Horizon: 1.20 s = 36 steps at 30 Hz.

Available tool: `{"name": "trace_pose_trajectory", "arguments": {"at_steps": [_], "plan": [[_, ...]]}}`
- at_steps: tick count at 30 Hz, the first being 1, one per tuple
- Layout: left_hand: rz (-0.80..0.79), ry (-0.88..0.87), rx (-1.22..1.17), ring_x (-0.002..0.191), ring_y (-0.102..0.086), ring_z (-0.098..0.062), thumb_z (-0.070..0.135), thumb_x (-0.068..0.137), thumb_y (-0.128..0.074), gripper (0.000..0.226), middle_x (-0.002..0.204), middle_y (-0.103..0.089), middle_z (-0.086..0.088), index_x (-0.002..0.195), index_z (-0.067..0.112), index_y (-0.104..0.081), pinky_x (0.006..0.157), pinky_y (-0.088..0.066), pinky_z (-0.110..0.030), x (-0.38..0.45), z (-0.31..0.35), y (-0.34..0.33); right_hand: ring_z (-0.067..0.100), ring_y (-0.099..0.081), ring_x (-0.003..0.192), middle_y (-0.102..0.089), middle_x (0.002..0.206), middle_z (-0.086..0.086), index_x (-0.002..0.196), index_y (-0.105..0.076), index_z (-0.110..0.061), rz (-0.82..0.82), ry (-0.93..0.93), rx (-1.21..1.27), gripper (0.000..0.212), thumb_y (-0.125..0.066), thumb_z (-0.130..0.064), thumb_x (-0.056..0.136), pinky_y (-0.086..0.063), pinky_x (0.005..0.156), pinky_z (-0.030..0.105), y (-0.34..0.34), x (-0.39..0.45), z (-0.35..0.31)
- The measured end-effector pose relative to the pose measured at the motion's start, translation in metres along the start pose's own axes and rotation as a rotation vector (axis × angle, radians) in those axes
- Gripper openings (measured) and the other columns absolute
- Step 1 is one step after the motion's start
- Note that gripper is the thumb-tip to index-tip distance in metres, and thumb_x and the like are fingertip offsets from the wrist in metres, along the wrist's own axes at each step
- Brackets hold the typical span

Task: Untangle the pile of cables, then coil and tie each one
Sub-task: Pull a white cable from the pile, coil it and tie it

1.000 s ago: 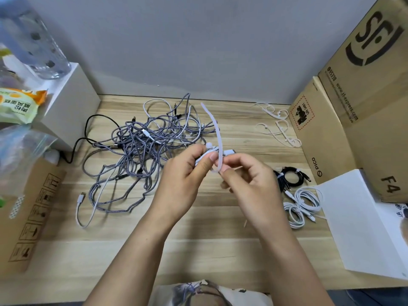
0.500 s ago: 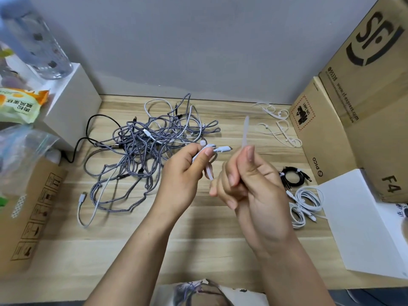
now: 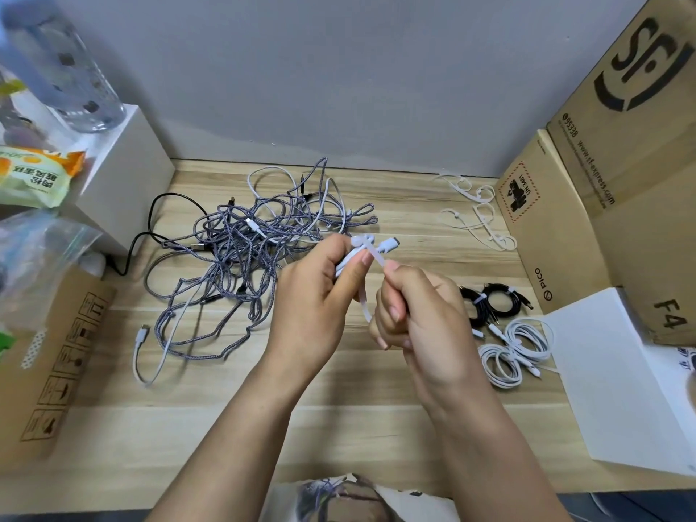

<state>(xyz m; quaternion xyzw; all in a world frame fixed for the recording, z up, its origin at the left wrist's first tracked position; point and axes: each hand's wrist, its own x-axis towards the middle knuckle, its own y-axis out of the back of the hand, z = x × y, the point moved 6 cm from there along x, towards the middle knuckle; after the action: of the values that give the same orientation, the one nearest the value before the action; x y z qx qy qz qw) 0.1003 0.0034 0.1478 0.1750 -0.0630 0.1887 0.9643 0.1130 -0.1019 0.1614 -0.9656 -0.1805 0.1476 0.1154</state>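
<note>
White cable tie [image 3: 364, 295] pinched in right hand [image 3: 418, 314] | left hand [image 3: 320, 295] grips coiled white cable [image 3: 388, 244] | tangled cable pile [image 3: 248, 254] behind on table [image 3: 339, 427]

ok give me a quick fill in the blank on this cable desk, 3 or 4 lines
1. The left hand holds a small bundle of ____ cable.
2. The right hand pulls the tail of a white ____ looped round that bundle.
3. The tangled pile of mostly grey braided cables lies on the ____ side of the table.
4. Beside the white coils at the right lie tied coils coloured ____.

Missing words: white; cable tie; left; black
</note>
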Motion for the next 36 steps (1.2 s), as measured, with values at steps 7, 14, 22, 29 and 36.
{"name": "trace_pose_trajectory", "arguments": {"at_steps": [7,14,22,29,36], "plan": [[0.018,-0.01,0.062,0.056,-0.053,-0.014,0.044,0.087,-0.047,0.025,0.06,-0.061,0.005,0.07,0.025,-0.051,0.057,-0.04,-0.03,-0.002,-0.001,-0.001,0.008,-0.019,0.03,-0.024,0.034,-0.007,0.045,-0.03,-0.012,0.045,-0.048,-0.004,0.049,-0.037,-0.006,0.093,-0.021,0.045,0.025,0.004,0.004,0.004],[0.02,-0.043,0.144,0.053,-0.044,-0.021,0.05,0.085,-0.041,0.03,0.055,-0.055,-0.004,0.067,0.025,-0.04,0.052,-0.035,-0.035,-0.003,-0.002,-0.002,0.009,-0.018,0.031,-0.021,0.034,-0.005,0.043,-0.031,-0.014,0.056,-0.076,-0.005,0.051,-0.038,-0.008,0.093,-0.023,0.043,0.024,0.005,0.006,0.008],[0.033,-0.03,0.102,0.052,-0.049,-0.008,0.048,0.085,-0.042,0.037,0.055,-0.058,0.007,0.077,0.015,-0.054,0.054,-0.039,-0.029,-0.002,-0.005,-0.002,0.009,-0.017,0.03,-0.021,0.034,-0.006,0.04,-0.032,-0.017,0.048,-0.082,0.013,0.053,-0.037,-0.007,0.092,-0.025,0.042,0.022,0.005,0.007,0.009],[0.034,-0.028,0.108,0.052,-0.049,-0.006,0.047,0.085,-0.043,0.035,0.058,-0.059,0.007,0.077,0.015,-0.055,0.053,-0.037,-0.025,-0.003,-0.006,-0.002,0.01,-0.016,0.032,-0.02,0.035,-0.005,0.041,-0.031,-0.016,0.043,-0.084,0.002,0.051,-0.037,-0.008,0.091,-0.025,0.043,0.023,0.005,0.008,0.011],[0.056,-0.083,0.245,0.052,-0.045,-0.022,0.049,0.084,-0.039,0.027,0.051,-0.051,0.001,0.076,0.024,-0.047,0.049,-0.038,-0.038,-0.005,0.0,-0.001,0.01,-0.016,0.032,-0.019,0.035,-0.005,0.043,-0.031,-0.015,0.062,-0.101,-0.003,0.048,-0.038,-0.008,0.09,-0.024,0.043,0.024,0.006,0.008,0.012]]}}
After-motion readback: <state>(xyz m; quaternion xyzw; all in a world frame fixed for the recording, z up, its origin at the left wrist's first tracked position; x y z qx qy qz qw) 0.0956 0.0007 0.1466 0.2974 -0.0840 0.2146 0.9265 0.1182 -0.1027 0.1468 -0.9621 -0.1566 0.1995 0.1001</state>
